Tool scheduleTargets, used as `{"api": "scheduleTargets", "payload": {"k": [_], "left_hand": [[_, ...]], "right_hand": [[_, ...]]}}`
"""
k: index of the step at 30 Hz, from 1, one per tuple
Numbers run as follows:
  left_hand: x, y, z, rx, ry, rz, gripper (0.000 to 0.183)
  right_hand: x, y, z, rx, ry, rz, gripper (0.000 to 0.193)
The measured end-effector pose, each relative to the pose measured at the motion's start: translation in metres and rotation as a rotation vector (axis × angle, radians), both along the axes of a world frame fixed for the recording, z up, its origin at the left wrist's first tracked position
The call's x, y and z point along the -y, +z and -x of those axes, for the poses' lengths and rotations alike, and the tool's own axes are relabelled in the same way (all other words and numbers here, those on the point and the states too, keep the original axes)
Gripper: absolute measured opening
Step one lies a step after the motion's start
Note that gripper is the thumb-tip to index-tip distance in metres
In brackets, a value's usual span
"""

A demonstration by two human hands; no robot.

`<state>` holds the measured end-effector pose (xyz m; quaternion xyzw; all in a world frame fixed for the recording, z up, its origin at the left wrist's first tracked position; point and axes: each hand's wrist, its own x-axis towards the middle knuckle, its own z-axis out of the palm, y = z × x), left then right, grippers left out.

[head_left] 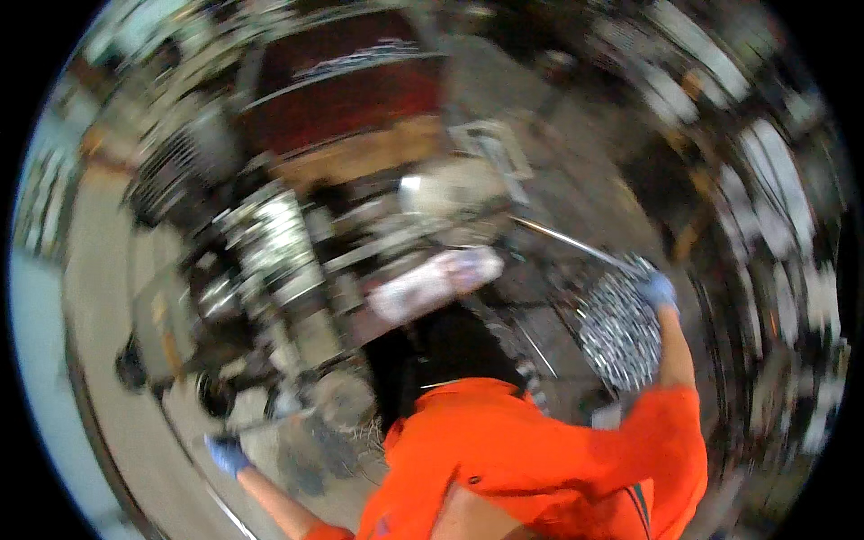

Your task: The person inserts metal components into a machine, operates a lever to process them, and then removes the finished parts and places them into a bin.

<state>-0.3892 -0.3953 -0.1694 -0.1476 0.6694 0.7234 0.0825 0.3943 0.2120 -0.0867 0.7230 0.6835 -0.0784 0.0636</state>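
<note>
My right hand (pixel 657 290), in a blue glove, is closed at the near end of a long shiny metal rod (pixel 571 241). The rod slants up and left toward the machine. Just below that hand lies a heap of small shiny metal pieces (pixel 619 331). My left hand (pixel 227 455), also gloved in blue, is stretched out at the lower left. Close to its fingers is a thin bar (pixel 279 420) that runs to the round end of the machine (pixel 345 399). Motion blur hides whether the left fingers grip anything.
A dark red bin with a wooden-coloured front (pixel 355 112) stands beyond the machine. A pale, printed wrapped bundle (pixel 436 283) lies before my legs. A motor-like ribbed housing (pixel 184 162) is at the left. Blurred racks or stacks (pixel 769 189) line the right side.
</note>
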Motion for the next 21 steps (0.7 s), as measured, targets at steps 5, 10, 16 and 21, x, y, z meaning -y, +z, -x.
{"api": "scheduleTargets", "payload": {"k": [5, 10, 16, 21], "left_hand": [[-0.034, -0.017, 0.012, -0.191, 0.072, 0.213, 0.028], [-0.036, -0.042, 0.090, 0.023, 0.132, -0.102, 0.023], [-0.010, -0.034, 0.034, -0.506, -0.230, 0.964, 0.025], [-0.044, -0.008, 0.007, -0.328, -0.313, 0.659, 0.013]], "right_hand": [[-0.006, -0.011, -0.034, 0.130, -0.070, 0.011, 0.039], [0.017, -0.022, -0.041, 0.199, -0.199, -0.093, 0.035], [0.012, 0.001, -0.004, 0.184, -0.130, 0.086, 0.035], [0.016, -0.038, -0.048, 0.154, -0.135, 0.018, 0.043]]}}
